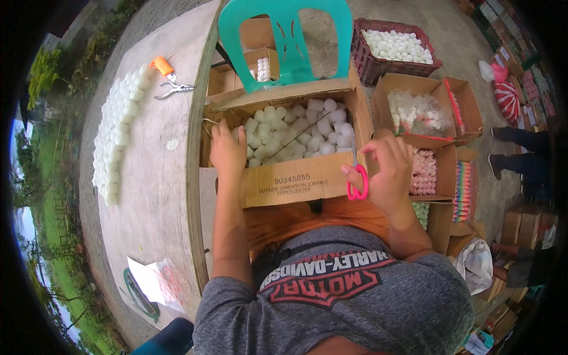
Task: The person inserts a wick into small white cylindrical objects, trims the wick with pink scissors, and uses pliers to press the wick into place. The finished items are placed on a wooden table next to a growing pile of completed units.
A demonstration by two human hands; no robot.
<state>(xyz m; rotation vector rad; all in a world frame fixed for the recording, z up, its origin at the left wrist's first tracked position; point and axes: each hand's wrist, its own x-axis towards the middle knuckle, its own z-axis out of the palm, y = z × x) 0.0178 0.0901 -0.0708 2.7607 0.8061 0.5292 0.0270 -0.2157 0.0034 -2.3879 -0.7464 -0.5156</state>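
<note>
While the person sat with an open cardboard box (328, 176) in front of their lap, small white rounded pieces (273, 142) lay heaped loosely between its walls. The right hand (390, 163) grasped pink-handled scissors (362, 177) near the box's near right corner, blades pointing toward the far edge. The left hand (228, 148) reached over the box's left edge, fingers bent near a thin pale loop (208, 120); whether it gripped anything, I could not tell. On the wooden bench (160, 177) to the left, rows of white cylinders (121, 127) followed the left edge, with orange-handled pliers (168, 77) beside their far end. A green plastic chair (290, 65) stood beyond the box's far edge.
</note>
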